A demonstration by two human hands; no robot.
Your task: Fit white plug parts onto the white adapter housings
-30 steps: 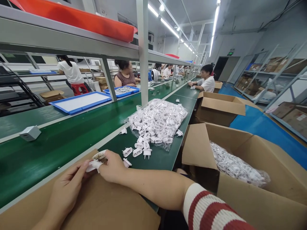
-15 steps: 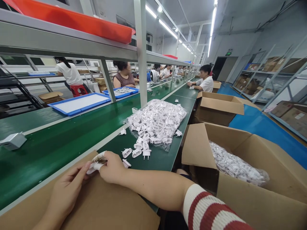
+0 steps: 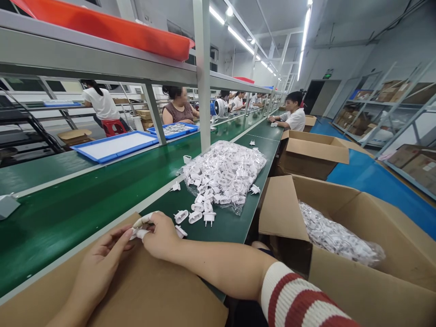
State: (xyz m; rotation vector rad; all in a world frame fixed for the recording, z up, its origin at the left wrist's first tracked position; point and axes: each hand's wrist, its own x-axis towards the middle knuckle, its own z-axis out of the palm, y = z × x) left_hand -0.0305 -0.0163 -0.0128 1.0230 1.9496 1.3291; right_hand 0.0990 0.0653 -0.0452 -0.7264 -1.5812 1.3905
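Note:
My left hand (image 3: 107,254) and my right hand (image 3: 161,236) meet above a sheet of cardboard (image 3: 156,290), fingertips pinched together. White wrapping covers the thumb and forefinger tips of my right hand. Between the two hands is a small whitish piece (image 3: 135,232), mostly hidden by fingers, so its kind is unclear. Just beyond my right hand, several loose white two-pin plug parts (image 3: 195,217) lie on the green bench (image 3: 225,231). Behind them a clear plastic bag (image 3: 226,168) spills many more of these parts.
Left of the bench runs a green conveyor belt (image 3: 85,204), with a grey-white box (image 3: 8,206) at its left. Blue trays (image 3: 117,146) stand beyond, under a shelf holding a red tray (image 3: 112,34). Open cartons (image 3: 327,188) stand right; the nearer holds a bagged load (image 3: 337,236). Co-workers sit further along.
The grey-white box on the belt has moved left, partly out of view. My fingertips have shifted slightly around the small piece, and the dark opening between them no longer shows.

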